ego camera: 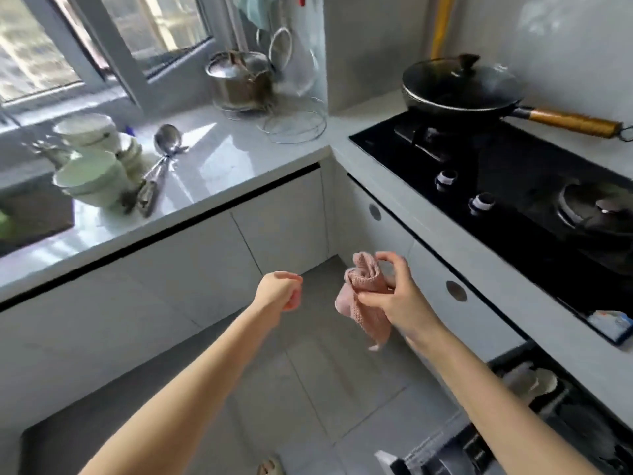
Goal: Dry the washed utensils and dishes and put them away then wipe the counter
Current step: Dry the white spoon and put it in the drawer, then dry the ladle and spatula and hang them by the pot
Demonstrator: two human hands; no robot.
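Note:
My right hand (399,296) grips a bunched pink cloth (364,296) in mid-air over the floor, in front of the corner cabinets. My left hand (279,291) hangs beside it with curled fingers and holds nothing. On the grey counter (219,166) to the left stand stacked pale bowls (90,173), and a steel ladle (164,145) lies next to them with other metal utensils (149,193). Both hands are well below and to the right of these dishes.
A steel pot (239,80) and wire racks (298,121) sit in the counter's back corner. A lidded black wok (459,87) rests on the black gas hob (513,180) at right. An open drawer (548,406) with dishes juts out at lower right. The sink (30,217) is at far left.

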